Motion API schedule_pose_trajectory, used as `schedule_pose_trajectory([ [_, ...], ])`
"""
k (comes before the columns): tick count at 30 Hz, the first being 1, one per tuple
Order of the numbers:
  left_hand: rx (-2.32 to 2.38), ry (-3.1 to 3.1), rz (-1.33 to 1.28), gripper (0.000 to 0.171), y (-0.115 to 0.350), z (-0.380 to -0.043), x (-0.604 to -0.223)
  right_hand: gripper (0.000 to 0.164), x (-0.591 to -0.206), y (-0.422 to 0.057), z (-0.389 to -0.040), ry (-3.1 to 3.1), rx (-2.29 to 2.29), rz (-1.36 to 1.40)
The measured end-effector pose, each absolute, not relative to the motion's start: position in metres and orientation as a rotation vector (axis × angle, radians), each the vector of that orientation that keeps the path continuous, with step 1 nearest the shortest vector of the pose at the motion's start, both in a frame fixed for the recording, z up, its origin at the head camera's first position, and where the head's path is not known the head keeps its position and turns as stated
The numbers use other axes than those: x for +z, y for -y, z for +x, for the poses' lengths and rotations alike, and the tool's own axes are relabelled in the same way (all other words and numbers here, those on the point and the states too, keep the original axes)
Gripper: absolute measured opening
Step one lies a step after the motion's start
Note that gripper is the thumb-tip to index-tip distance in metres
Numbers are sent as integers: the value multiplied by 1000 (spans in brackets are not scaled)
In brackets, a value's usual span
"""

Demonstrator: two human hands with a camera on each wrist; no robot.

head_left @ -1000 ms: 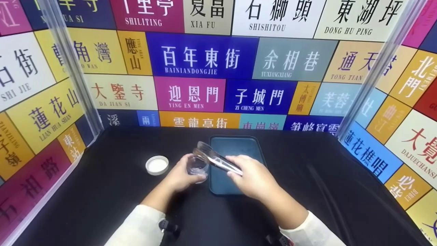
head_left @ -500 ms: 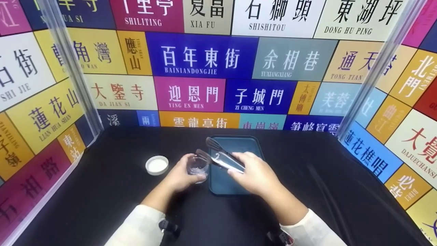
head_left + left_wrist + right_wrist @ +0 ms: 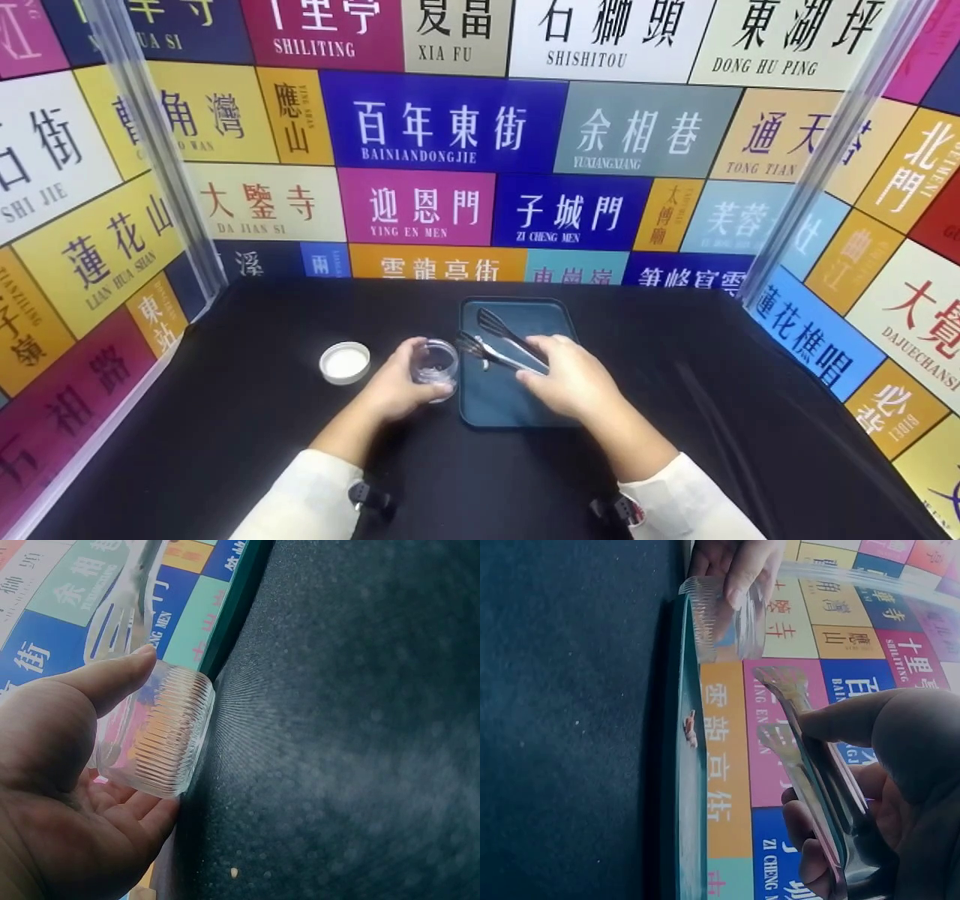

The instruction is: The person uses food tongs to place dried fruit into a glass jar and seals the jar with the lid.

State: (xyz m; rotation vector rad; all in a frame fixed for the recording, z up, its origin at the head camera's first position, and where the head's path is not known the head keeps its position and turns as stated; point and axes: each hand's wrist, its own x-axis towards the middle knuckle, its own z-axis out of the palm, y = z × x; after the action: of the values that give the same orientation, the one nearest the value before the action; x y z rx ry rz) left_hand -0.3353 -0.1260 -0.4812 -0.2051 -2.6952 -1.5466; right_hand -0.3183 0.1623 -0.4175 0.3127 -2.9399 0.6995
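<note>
My left hand (image 3: 397, 386) grips a clear, ribbed plastic jar (image 3: 176, 731) upright at the left edge of the dark teal tray (image 3: 502, 412). A little dark content seems to lie at its bottom, too small to identify. My right hand (image 3: 574, 379) holds metal food tongs (image 3: 821, 780) over the tray, their slotted tips spread apart, pointing toward the jar. Nothing shows between the tips. A small pale, reddish-brown piece (image 3: 690, 729) lies on the tray near them; its kind cannot be told.
To the left of the jar, a round white lid (image 3: 345, 363) lies on the black tablecloth (image 3: 247, 405). Clear upright posts (image 3: 810, 142) and sign-covered walls (image 3: 450, 124) enclose the table's back and sides.
The tongs have moved right from above the jar's mouth to over the tray, and their tips have spread. A small piece now shows on the tray. The left hand and jar stay put.
</note>
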Motion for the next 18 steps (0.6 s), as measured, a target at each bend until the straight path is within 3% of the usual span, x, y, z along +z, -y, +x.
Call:
schedule_pose_trajectory([
  [18, -1568, 2681, -212, 99, 126, -336, -482, 61, -434, -174, -332, 3095, 556, 249],
])
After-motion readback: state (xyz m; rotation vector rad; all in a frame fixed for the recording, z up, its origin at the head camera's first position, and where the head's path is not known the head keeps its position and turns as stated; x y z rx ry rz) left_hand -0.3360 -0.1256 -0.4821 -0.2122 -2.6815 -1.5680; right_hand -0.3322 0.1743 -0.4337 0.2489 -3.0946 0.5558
